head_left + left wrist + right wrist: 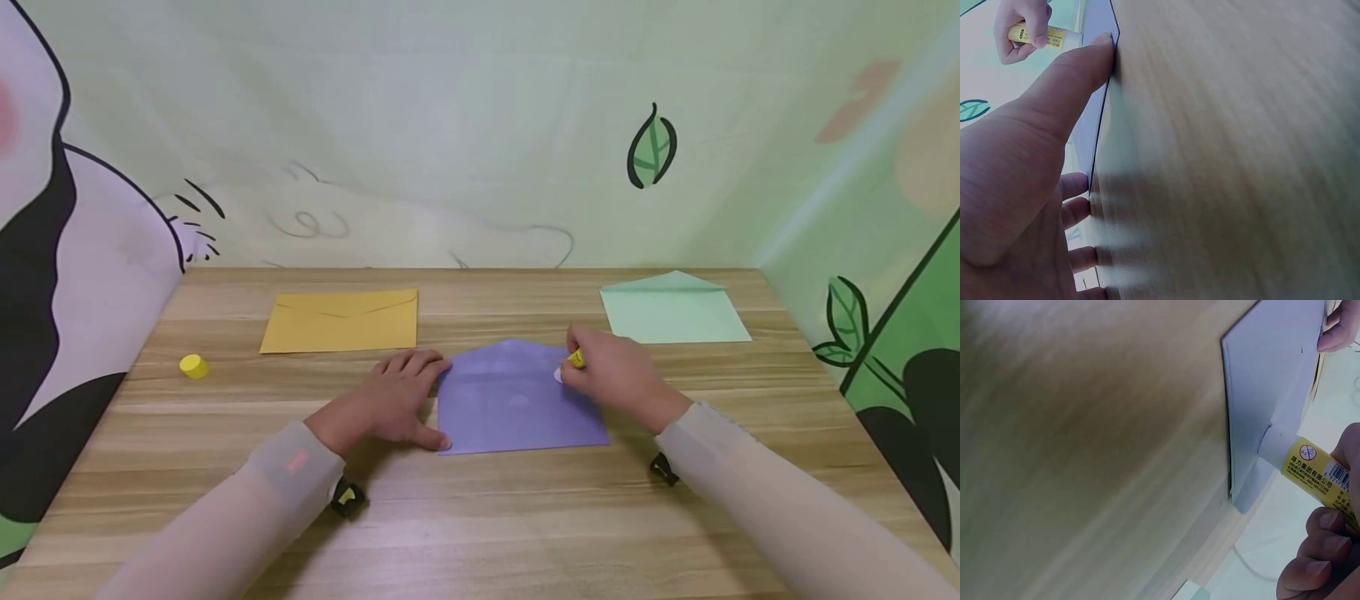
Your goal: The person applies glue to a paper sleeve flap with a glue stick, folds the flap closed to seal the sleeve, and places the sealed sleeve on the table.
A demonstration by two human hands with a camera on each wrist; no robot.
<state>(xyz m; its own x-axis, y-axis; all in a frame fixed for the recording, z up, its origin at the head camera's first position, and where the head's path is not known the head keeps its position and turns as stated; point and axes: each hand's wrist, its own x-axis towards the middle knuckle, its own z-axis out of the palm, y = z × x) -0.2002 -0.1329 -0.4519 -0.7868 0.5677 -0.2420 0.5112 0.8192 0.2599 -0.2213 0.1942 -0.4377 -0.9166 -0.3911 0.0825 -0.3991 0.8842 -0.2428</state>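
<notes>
A purple envelope (517,408) lies on the table with its flap unfolded toward the far side. My left hand (401,396) rests at its left edge, thumb at the near corner and fingers spread, straight, toward the far corner. In my right hand (618,371) I grip a yellow glue stick (1316,469) with a white end. That white end meets the envelope near its right side, by the flap's fold, in the right wrist view. The left wrist view shows my thumb (1085,65) on the envelope's edge.
A yellow cap (193,367) stands at the table's left. An orange-yellow envelope (341,325) with its flap folded down lies at the back left. At the back right lies a mint green envelope (675,317), flap up. A printed wall rises behind the wooden table (480,525).
</notes>
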